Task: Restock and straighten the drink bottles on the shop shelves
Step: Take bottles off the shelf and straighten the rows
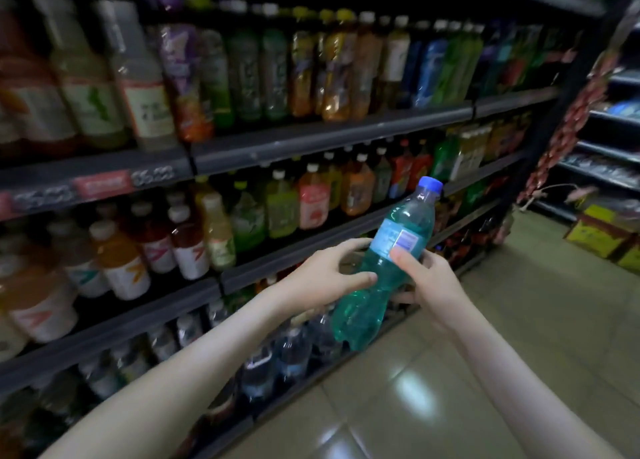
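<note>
Both of your hands are on one turquoise bottle [408, 216], held clear of the shelves just to the 4 o'clock side of centre. Your left hand [322, 278] wraps its waist from the 9 o'clock side. The thumb lies across the front and the fingers spread round the far side, where their tips are lost behind the plastic. Your right hand [433, 282] pinches it from 3 o'clock: the thumb presses on the pale blue label [398, 240], and the other fingers curl behind the bottle, mostly hidden. The bottle tilts, its blue cap [430, 184] toward 1 o'clock and its base toward 7 o'clock, in front of a low shelf edge; you cannot tell whether it touches anything there.

From 9 to 2 o'clock run the dark shelves [329, 136], packed with upright drink bottles [313, 199] in orange, green and pink. Blur smears every label, so no brand can be read. Price strips [100, 185] at 9 o'clock are equally unreadable. Clear bottles [291, 351] at 6 o'clock sit partly behind your left forearm. Yellow cartons [602, 233] at 3 o'clock are cut off by the frame edge. Tiled floor [485, 337] with glare fills 5 o'clock.
</note>
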The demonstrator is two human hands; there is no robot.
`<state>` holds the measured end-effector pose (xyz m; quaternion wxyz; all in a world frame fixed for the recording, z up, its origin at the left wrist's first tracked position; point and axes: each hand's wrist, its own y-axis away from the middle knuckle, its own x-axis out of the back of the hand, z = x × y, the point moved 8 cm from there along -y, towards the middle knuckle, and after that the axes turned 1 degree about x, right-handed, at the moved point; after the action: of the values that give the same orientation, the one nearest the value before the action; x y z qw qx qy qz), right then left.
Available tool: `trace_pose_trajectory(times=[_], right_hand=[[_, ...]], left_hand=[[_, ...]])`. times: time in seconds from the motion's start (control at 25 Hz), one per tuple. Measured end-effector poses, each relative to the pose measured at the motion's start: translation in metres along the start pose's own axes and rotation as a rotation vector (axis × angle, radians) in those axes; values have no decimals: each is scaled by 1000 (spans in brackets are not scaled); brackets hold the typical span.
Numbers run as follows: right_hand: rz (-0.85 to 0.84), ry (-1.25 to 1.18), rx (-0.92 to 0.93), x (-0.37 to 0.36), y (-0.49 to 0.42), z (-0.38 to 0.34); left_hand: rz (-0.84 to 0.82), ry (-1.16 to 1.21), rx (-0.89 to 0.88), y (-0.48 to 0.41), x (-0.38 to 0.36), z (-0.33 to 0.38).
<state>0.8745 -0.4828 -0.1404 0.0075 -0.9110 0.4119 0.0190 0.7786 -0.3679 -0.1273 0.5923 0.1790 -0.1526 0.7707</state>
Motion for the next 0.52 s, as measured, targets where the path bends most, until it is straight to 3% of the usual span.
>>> trace_pose_trajectory(times=[0.52], right_hand=[[312, -100, 365, 271, -296, -145]], left_hand=[[480, -283, -177, -378, 19, 119]])
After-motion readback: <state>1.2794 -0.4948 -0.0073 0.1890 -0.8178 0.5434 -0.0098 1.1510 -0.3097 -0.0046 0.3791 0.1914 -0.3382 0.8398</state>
